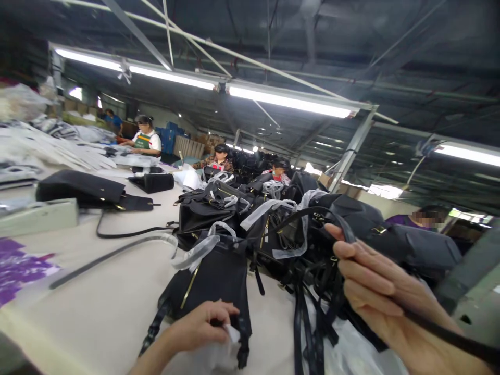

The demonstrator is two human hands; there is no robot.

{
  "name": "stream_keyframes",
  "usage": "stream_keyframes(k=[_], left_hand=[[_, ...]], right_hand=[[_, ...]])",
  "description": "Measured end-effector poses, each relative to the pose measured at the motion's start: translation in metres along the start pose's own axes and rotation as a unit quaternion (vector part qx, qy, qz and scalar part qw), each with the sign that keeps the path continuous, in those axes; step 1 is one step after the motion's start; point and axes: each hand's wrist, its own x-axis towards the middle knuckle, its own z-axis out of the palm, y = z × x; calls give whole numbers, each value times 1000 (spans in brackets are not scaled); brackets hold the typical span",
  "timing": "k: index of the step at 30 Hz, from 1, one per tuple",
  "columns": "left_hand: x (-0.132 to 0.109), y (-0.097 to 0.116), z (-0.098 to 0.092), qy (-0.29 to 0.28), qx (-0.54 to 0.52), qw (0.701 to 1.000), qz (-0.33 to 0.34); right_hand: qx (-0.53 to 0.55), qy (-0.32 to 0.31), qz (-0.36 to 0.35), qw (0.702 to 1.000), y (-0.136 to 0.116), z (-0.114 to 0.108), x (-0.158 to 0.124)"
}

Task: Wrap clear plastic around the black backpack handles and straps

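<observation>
1. While the right hand (371, 286) pinches a black strap (346, 226) in its fingers, part of the strap is hidden by the hand and its far end is cut off at right.
2. The left hand (197, 325) pinches a whitish scrap (234, 333), perhaps film, between thumb and fingers, at the near end of a black bag (222, 268) lying on the desk (113, 307).
3. Behind, piled bags (209, 216) cover one another; loose straps (300, 323) merge into a tangle.

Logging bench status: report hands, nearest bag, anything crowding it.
Right hand grips black strap. Left hand at lower end of near black bag, by white wrapping, grip unclear. More black bags crowd behind it.
</observation>
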Motion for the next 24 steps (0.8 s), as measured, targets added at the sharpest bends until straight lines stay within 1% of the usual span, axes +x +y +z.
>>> stream_keyframes(k=[1, 2, 4, 5, 7, 10, 13, 14, 16, 18, 21, 24], left_hand=[[-10, 9, -4, 15, -65, 998, -9], [-21, 18, -6, 34, -131, 991, -18], [-43, 32, -4, 72, -250, 965, -38], [-53, 36, -1, 85, -291, 952, -47], [-70, 41, 8, 112, -330, 935, -62], [-90, 40, 18, 172, -327, 925, -85], [-107, 35, 22, 232, -337, 908, -89], [-112, 33, 22, 245, -339, 904, -89], [-120, 29, 22, 254, -330, 905, -83], [-124, 26, 22, 254, -312, 913, -76], [-126, 23, 23, 258, -287, 920, -61], [-126, 17, 24, 262, -266, 926, -56]], right_hand=[[38, -24, 21, 999, 8, 9, -3], [69, -33, 41, 996, 18, 18, -6], [81, -20, 47, 995, 40, 33, -12], [79, -21, 57, 995, 52, 40, -17], [76, -42, 102, 991, 76, 53, -28], [51, -72, 172, 981, 115, 66, -49], [8, -82, 200, 976, 153, 75, -67], [-2, -86, 209, 974, 164, 78, -71], [-16, -96, 231, 968, 184, 84, -79], [-35, -115, 255, 959, 197, 90, -85], [-31, -142, 294, 945, 209, 97, -89], [1, -130, 314, 940, 213, 100, -90]])
